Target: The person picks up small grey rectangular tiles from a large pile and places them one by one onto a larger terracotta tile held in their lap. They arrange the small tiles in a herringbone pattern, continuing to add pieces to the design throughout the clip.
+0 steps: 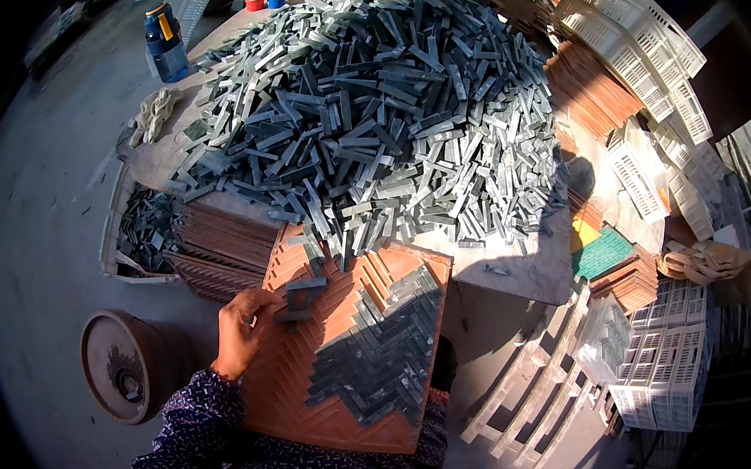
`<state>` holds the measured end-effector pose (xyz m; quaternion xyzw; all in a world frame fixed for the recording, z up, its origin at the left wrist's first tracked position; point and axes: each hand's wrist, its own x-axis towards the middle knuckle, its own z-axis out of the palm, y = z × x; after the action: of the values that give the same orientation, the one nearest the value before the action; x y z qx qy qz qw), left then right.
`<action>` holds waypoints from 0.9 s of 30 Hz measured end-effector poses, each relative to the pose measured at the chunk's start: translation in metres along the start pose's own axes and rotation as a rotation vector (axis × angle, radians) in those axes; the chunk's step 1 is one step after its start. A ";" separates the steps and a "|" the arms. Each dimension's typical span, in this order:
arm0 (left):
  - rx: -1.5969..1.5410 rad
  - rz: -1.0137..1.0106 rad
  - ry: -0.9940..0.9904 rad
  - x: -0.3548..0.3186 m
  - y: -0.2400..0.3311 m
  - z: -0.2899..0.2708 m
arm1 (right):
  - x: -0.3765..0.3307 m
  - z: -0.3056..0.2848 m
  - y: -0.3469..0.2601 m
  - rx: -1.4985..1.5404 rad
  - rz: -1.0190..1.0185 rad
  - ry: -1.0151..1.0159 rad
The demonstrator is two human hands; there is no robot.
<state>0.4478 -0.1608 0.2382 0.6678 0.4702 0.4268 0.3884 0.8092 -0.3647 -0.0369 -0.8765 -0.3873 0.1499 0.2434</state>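
Left hand (pixel 242 330) fingers curled on grey strips (pixel 296 303) at orange tray (pixel 290 397); right hand unseen. Strip pile (pixel 378 101) crowds table (pixel 524 270) ahead; bottle (pixel 165 42), crates (pixel 663 367) around.

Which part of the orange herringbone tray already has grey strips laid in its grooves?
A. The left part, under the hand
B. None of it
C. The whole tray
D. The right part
D: the laid grey strips fill the right part of the orange herringbone tray, while the left hand rests on the bare left side, at a few loose strips.
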 end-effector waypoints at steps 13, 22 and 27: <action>0.009 -0.001 0.027 -0.007 -0.007 -0.004 | 0.027 0.036 0.038 -0.094 -0.133 0.084; 0.296 -0.028 -0.019 -0.036 -0.010 -0.051 | 0.030 0.044 0.061 -0.118 -0.158 0.090; 0.421 -0.222 0.031 -0.140 -0.055 -0.146 | 0.024 0.009 -0.001 0.056 -0.069 0.035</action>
<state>0.2678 -0.2643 0.2075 0.6715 0.6253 0.2843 0.2779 0.8200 -0.3432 -0.0458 -0.8579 -0.4089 0.1369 0.2796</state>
